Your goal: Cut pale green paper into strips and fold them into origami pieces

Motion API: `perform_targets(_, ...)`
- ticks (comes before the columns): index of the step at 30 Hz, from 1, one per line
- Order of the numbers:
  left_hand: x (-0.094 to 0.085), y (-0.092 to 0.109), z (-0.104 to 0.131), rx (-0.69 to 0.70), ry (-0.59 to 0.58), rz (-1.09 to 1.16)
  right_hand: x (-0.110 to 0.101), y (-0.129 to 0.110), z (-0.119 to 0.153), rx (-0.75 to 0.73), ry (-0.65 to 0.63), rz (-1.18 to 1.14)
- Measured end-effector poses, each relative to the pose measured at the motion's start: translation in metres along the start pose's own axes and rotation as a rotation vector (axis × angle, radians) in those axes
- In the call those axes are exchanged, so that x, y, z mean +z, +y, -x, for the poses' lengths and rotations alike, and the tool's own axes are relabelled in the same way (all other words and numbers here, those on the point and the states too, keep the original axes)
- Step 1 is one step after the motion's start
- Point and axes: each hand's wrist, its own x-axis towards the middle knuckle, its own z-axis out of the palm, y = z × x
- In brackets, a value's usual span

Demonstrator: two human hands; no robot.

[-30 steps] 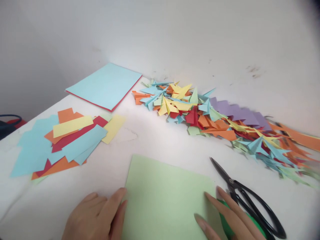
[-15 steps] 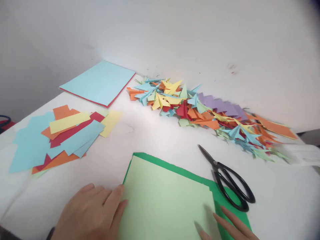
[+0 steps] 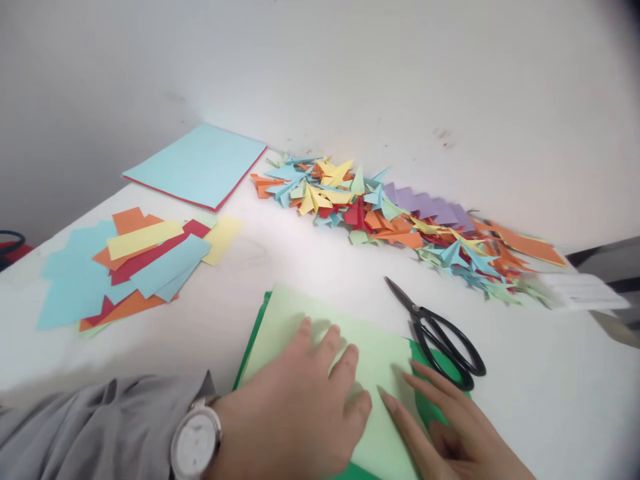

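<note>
A light green sheet of paper (image 3: 295, 310) lies over a darker green sheet (image 3: 257, 333) at the front of the table. My left hand (image 3: 295, 400), with a watch at the wrist, rests on the light green paper, fingers apart and palm down. Along that paper's right edge is my right hand (image 3: 450, 427), its fingers stretched out, with the thumb touching the top surface. Black-handled scissors (image 3: 435, 333) lie just beyond my right fingertips, partly over the darker green sheet. My left hand hides much of the paper's lower left part.
Loose coloured paper pieces (image 3: 145, 253) are spread on the left. A stack of sheets with light blue on top (image 3: 200, 167) lies at the back left. Many small folded paper planes (image 3: 360, 207) run along the wall, with purple folded pieces (image 3: 430, 207) behind and a blurred white object (image 3: 580, 291) at right.
My left hand has moved right, from the paper's left edge onto its top. My right hand has come further into view at the right edge. The view has shifted slightly.
</note>
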Motion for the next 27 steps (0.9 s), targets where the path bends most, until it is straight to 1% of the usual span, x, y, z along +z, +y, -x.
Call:
perform_targets(2, -0.005, -0.002, -0.001, -0.025, -0.034, -0.006, 0.0, -0.003, -0.006, -0.041, 0.049, 0.002)
perform_targets(4, -0.007, -0.001, -0.003, -0.115, -0.055, -0.012, 0.0, -0.008, -0.014, -0.092, 0.094, 0.015)
perform_targets(6, -0.007, 0.003, -0.006, -0.187, -0.088, -0.004, 0.0, -0.015, -0.022, -0.17, 0.061, 0.059)
perform_targets(8, -0.006, 0.005, -0.008, -0.2, -0.135, 0.006, 0.0, -0.021, -0.031, -0.235, 0.027, 0.172)
perform_targets(11, -0.005, 0.002, -0.009, -0.164, -0.168, 0.001, 0.0, -0.025, -0.045, -0.296, 0.044, 0.329)
perform_targets(12, -0.005, -0.001, -0.009, -0.146, -0.162, 0.001, 0.001, -0.025, -0.05, -0.343, 0.047, 0.327)
perform_targets(14, -0.008, -0.008, -0.008, -0.113, -0.144, 0.011, 0.005, -0.021, -0.06, -0.436, 0.058, 0.253)
perform_targets(16, -0.012, -0.014, -0.009, -0.087, -0.16, 0.035, 0.011, -0.017, -0.067, -0.449, 0.096, 0.172)
perform_targets(19, -0.019, -0.015, -0.018, -0.112, -0.266, 0.085, 0.02, -0.013, -0.071, -0.453, 0.133, 0.123)
perform_targets(23, -0.022, -0.003, -0.041, -0.229, -0.363, 0.112, 0.026, -0.01, -0.07, -0.468, 0.161, 0.072)
perform_targets(24, -0.023, -0.001, -0.047, -0.266, -0.415, 0.108, 0.026, -0.009, -0.069, -0.477, 0.167, 0.057)
perform_targets(26, -0.026, 0.002, -0.057, -0.269, -0.501, 0.116, 0.026, -0.006, -0.07, -0.503, 0.179, 0.038)
perform_targets(27, -0.028, 0.002, -0.06, -0.259, -0.52, 0.117, 0.026, -0.006, -0.07, -0.517, 0.183, 0.037)
